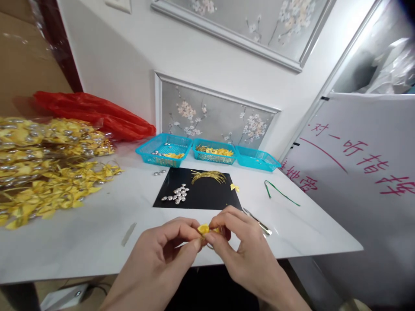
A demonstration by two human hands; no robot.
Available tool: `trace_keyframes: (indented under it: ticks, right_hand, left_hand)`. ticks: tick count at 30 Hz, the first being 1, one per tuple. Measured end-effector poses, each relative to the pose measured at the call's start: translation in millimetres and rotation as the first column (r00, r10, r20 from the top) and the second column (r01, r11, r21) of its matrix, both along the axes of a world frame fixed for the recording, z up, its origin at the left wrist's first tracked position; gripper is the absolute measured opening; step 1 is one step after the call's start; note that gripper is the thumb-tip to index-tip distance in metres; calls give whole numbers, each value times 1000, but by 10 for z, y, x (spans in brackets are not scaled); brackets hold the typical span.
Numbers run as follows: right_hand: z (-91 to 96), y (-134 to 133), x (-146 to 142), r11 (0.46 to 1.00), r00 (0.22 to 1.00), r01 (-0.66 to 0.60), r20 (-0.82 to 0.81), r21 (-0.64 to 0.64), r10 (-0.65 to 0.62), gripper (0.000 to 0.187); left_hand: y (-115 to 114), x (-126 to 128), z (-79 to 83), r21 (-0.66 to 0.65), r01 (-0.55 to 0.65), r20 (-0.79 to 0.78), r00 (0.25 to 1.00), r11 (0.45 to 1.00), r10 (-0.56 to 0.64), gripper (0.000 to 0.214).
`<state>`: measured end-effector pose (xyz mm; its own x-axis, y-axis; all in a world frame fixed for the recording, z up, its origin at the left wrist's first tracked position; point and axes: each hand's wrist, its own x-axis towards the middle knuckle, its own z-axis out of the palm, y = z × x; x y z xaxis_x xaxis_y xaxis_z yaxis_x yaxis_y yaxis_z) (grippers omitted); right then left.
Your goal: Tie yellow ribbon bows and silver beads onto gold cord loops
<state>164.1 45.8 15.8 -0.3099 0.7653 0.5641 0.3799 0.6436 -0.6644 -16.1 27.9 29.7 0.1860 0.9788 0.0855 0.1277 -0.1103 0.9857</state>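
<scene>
Between my two hands, over the table's front edge, is a small yellow ribbon bow (203, 229). My left hand (171, 246) pinches it from the left with thumb and forefinger. From the right, my right hand (238, 239) grips it the same way, and a thin loop of cord shows under the fingers. Part of the bow is hidden by the fingertips. Just beyond lies a black mat (207, 199) carrying silvery beads (179, 194) and a bundle of gold cords (209, 175). Another yellow bow (234, 187) rests at the mat's right edge.
Blue baskets (162, 162), (215, 159) and a third basket (259, 164) line the wall. Finished-looking yellow pieces (55, 185) are heaped at left by a red bag (97, 114). Scissors (259, 222) lie right of my hands, with a green tie (282, 193) farther off.
</scene>
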Motion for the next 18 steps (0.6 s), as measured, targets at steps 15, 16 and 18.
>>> trace_keyframes:
  ticks: [15,16,18]
  right_hand:
    - [124,101,-32,901,956,-241,-248,-361,156,8]
    - [127,111,-21,896,948,-274,-254,-350,191,12]
    - [122,129,-9,925,955,-258,-218,-280,201,18]
  left_hand:
    - [133,2,3,-74,-94,99,990,993,102,32]
    - [150,-15,-3,-70,-103,104,989,992,109,32]
    - [169,-46,-20,-64,-116,99,988,991,122,31]
